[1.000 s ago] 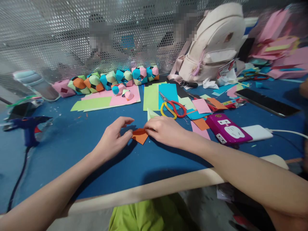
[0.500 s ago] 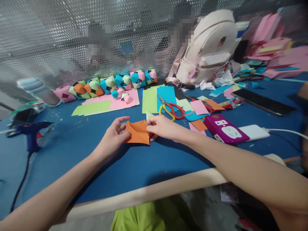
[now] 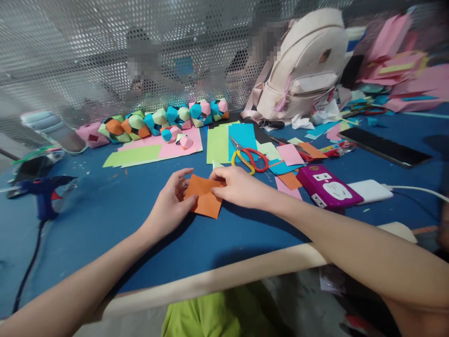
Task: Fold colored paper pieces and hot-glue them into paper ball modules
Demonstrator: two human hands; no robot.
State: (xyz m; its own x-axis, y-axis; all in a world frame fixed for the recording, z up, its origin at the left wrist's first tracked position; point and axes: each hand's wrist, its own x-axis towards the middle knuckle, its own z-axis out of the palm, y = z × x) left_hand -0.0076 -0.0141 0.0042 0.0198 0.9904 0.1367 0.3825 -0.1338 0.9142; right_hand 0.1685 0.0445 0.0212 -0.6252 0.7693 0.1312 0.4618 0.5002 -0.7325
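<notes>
Between my two hands is a small creased square of orange paper (image 3: 205,201), held just above the blue tabletop (image 3: 140,262). My left hand (image 3: 173,194) pinches its left edge, thumb on top and fingers behind. At the right edge, my right hand (image 3: 238,186) grips it between thumb and fingers. Just beyond my right hand lie scissors (image 3: 249,159) with one red and one yellow handle. A pale green paper piece (image 3: 216,164) pokes up behind that hand.
Folded paper balls (image 3: 157,122) line the back by a mesh panel. A glue gun (image 3: 47,192) stands left, with a bottle (image 3: 56,133) behind. To the right are a purple power adapter (image 3: 328,186), a phone (image 3: 384,146) and a backpack (image 3: 305,65). Green sheets (image 3: 217,145) lie mid-table.
The orange paper has turned slightly clockwise and its lower edge has come nearer me. My left hand has shifted a little right along with it; both hands keep their hold.
</notes>
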